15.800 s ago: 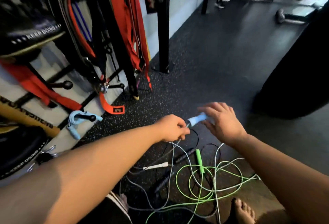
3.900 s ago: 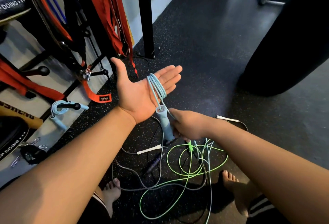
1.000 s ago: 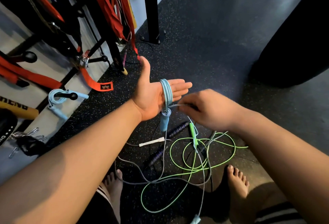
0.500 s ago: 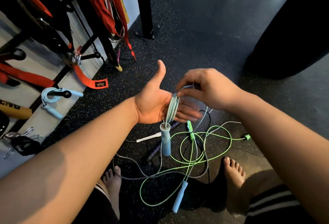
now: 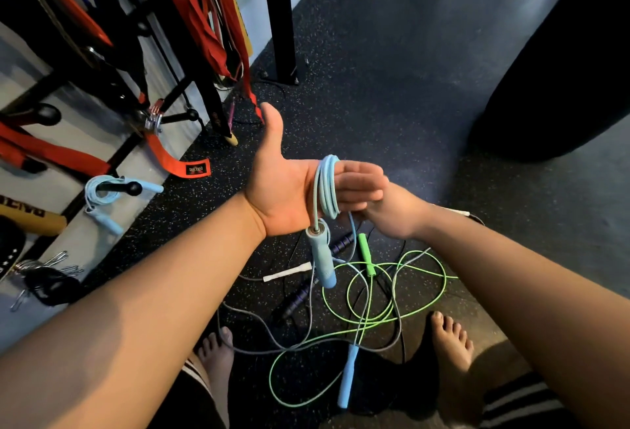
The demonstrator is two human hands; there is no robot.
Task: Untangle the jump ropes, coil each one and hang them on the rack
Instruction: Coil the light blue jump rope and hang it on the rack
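My left hand [image 5: 286,190] is held flat, palm up and thumb raised, with several turns of a light blue jump rope [image 5: 326,190] wound round its fingers. One blue handle [image 5: 321,256] dangles below the palm; the other blue handle [image 5: 346,377] hangs low over the floor. Behind and under the left fingers, my right hand [image 5: 392,212] pinches the blue cord. On the floor lies a tangle: a neon green rope [image 5: 392,295] with a green handle [image 5: 364,254], a grey rope [image 5: 272,340], a purple handle [image 5: 296,297] and a white handle [image 5: 286,272].
A black wall rack [image 5: 116,101] at left carries red straps and bands; a coiled light blue rope [image 5: 109,191] hangs on one of its pegs. A black post [image 5: 278,12] stands ahead, a dark punching bag [image 5: 559,64] at right. My bare feet flank the tangle.
My right hand has swung from above the left fingers down behind them, carrying the blue cord round for another turn. The free blue handle has risen slightly.
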